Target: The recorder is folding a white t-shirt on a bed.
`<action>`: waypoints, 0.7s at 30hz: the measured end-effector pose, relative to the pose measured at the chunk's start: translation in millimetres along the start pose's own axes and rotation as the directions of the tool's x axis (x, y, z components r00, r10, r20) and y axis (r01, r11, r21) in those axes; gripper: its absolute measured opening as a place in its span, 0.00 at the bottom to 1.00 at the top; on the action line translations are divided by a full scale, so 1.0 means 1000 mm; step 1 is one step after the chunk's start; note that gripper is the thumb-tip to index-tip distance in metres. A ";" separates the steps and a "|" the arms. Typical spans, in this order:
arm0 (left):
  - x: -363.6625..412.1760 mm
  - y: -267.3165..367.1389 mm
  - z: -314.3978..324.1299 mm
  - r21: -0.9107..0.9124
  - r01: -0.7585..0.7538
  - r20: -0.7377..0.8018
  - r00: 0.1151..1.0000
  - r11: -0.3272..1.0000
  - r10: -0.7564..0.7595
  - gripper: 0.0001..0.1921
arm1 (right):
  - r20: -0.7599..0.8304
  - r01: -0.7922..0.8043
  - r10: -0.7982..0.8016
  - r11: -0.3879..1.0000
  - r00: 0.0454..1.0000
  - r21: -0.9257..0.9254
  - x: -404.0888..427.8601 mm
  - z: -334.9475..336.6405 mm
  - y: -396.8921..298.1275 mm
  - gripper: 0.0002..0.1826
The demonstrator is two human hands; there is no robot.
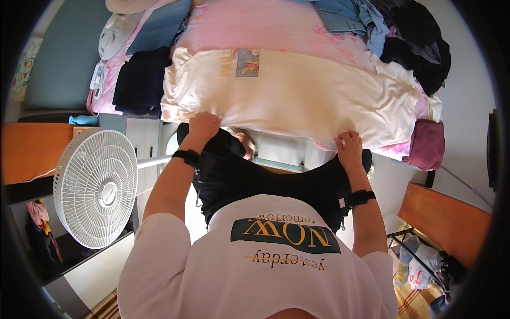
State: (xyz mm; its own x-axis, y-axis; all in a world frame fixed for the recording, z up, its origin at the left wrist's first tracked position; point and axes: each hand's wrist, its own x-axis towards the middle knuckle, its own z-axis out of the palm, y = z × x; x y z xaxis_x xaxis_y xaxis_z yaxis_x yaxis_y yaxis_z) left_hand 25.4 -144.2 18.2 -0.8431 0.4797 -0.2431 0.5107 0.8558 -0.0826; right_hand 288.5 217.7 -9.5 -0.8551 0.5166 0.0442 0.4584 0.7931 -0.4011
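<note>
A cream T-shirt (295,95) with a printed cartoon patch lies spread sideways over the near edge of a bed with a pink floral sheet (255,24). At the shirt's near edge, left of its middle, my left hand (204,127) pinches the fabric with curled fingers. My right hand (349,145) grips the same edge farther right, its fingertips bent on the cloth. Wrinkles run from both hands into the shirt. Its right part is creased and reaches the bed's right side.
Folded black clothes (141,83) and folded jeans (161,28) lie at left; more jeans (340,16), a dark clothes heap (422,44) and a maroon folded cloth (426,144) at right. A white standing fan (97,187) is close to my left arm. Plastic bags (423,265) sit at lower right.
</note>
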 end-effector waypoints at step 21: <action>0.052 0.001 0.004 -0.114 -0.395 -0.328 0.881 0.912 0.341 0.32 | 0.016 0.025 -0.026 0.999 1.000 0.045 0.037 0.019 -0.037 0.25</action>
State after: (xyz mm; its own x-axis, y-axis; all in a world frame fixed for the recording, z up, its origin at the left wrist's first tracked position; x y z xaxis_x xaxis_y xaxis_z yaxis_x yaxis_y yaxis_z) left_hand -17.1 -119.0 2.0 -0.6239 0.7779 0.0745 0.7794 0.6126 0.1310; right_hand 235.4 202.0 -10.1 -0.8703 0.4909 0.0396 0.4256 0.7901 -0.4410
